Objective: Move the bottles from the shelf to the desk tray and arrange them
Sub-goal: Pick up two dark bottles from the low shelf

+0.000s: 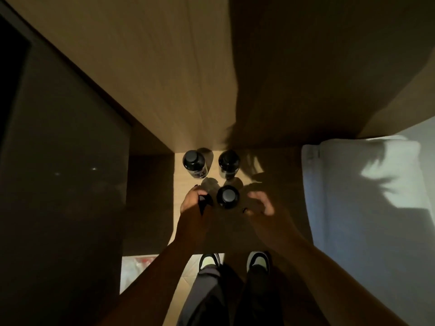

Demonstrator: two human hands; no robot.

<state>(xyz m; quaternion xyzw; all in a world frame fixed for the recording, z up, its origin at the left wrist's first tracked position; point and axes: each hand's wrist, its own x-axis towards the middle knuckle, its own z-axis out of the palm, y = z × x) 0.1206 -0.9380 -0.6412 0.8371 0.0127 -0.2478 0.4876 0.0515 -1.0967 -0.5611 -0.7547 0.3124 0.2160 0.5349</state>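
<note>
Three dark bottles with black caps stand upright on a wooden shelf top (188, 222), seen from above: one at the back left (193, 162), one at the back right (228, 164), one nearer me in the middle (227, 197). My left hand (193, 201) is just left of the near bottle, its fingers closed around a dark bottle (204, 203) that it mostly hides. To the right of the near bottle, my right hand (261, 203) hovers blurred, fingers spread, holding nothing.
A tall wooden panel (164, 78) rises behind the bottles. A dark glossy surface (66, 161) fills the left side. A white pillow (367, 189) lies to the right. My two shoes (235, 261) stand on the floor below the shelf's front edge.
</note>
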